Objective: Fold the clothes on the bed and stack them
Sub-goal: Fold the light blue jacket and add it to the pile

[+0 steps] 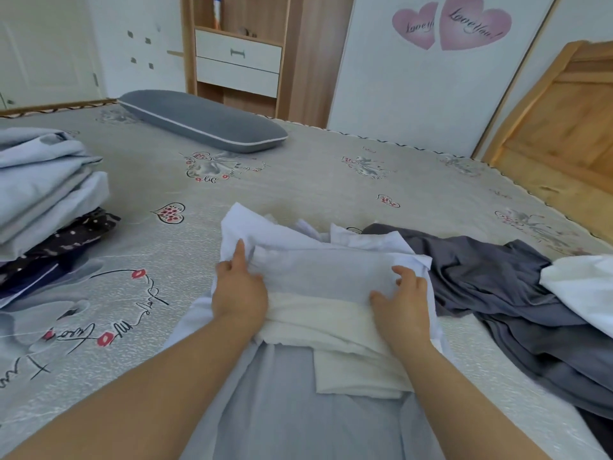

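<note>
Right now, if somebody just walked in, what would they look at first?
Most likely the two hands in the middle: the left hand and the right hand both have a grip on a pale folded garment lying on the bed. Next, the stack of folded clothes at the left edge, and the crumpled dark grey garment on the right. Far off, two pink heart stickers brighten the white wall.

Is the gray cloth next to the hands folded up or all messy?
Messy, not folded. The gray cloth lies spread and rumpled on the bed, full of wrinkles, with no neat edges.
</note>
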